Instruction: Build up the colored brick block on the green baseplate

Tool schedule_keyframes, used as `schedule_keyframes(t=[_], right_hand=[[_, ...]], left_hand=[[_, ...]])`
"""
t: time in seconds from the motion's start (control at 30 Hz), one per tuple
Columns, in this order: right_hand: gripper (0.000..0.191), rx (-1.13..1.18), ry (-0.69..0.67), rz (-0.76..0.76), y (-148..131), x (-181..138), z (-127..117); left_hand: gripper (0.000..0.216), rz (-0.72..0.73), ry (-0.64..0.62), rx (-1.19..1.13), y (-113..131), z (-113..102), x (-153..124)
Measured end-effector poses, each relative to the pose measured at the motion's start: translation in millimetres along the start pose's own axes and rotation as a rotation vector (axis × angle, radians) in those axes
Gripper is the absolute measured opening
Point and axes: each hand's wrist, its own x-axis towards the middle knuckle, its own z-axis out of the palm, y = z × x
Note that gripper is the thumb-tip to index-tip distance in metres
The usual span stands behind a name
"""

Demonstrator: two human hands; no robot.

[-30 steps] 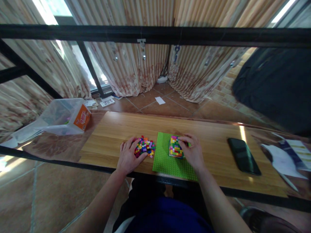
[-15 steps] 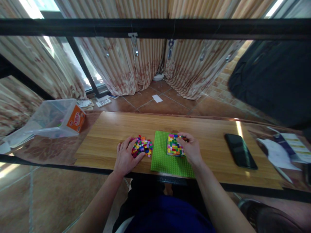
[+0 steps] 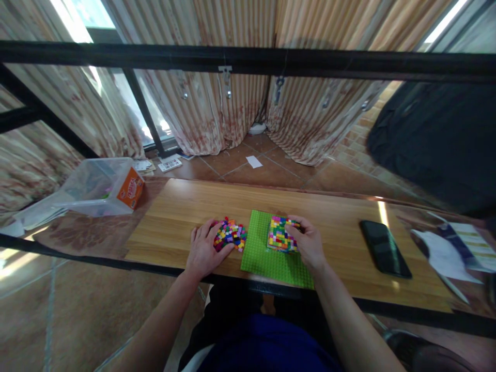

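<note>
Striped curtains [image 3: 232,113], reddish pattern twd the hem, hang across the back, w/ a black rail [image 3: 248,59] running full width in front. Big dark cloth-like bulk [image 3: 437,139] upper R, can't tell what it is. Desk [image 3: 341,222] next: wood-look top, long, dark front edge, bright glare strip nr the R end. Clear plastic bin [image 3: 96,204] just off the wood top's L end, orange label on its R side, a few pink + green bits inside, too blurry to ID.

Green studded baseplate [image 3: 256,253] lies flat on the desk, abt mid, nr the front edge. L hand [image 3: 204,250] is palm-down on the desk L of the plate, fingers spread a bit & curved, thumb well apart, framing the brick pile's L side. R hand [image 3: 310,243] is over the plate's R part, thumb on top of the block build, fingers bent round its far R corner; can't tell if it's pinching a single brick.

Black phone [image 3: 385,249] lies flat on the desk, well R of the R hand. Block build [image 3: 279,235] sits on the plate, squarish, multicolor top. Smallest: loose bricks [image 3: 231,234], tiny, mixed colors, heaped btwn L hand & plate, a few strays at the near edge.
</note>
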Motion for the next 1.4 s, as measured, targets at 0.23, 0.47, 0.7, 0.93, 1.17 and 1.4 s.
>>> schedule_keyframes(t=[0.23,0.47,0.7,0.93,1.17,1.4], right_hand=[[0.029,-0.453,0.111,-0.389,-30.8,-17.8,3.0],[0.024,-0.829,-0.304,-0.638,-47.9,-34.8,50.1],[0.022,-1.193,-0.562,-0.593,-38.9,-32.6,86.1],[0.021,-1.248,-0.548,-0.57,-37.8,-28.5,98.2],[0.021,-1.219,-0.538,-0.627,-28.2,-25.5,93.8],[0.022,-1.225,-0.557,-0.605,-29.4,-26.3,94.4]], left_hand=[[0.062,-0.011,-0.016,-0.032,1.9,-1.3,-1.7],[0.066,-0.007,-0.021,-0.046,4.4,-2.5,-2.7],[0.067,-0.016,-0.02,-0.051,1.7,-0.2,-3.6],[0.07,-0.019,-0.017,-0.069,1.5,0.3,-4.8],[0.072,-0.035,-0.013,-0.105,1.8,1.3,-4.9],[0.073,-0.019,0.001,-0.104,0.5,3.1,-5.7]])
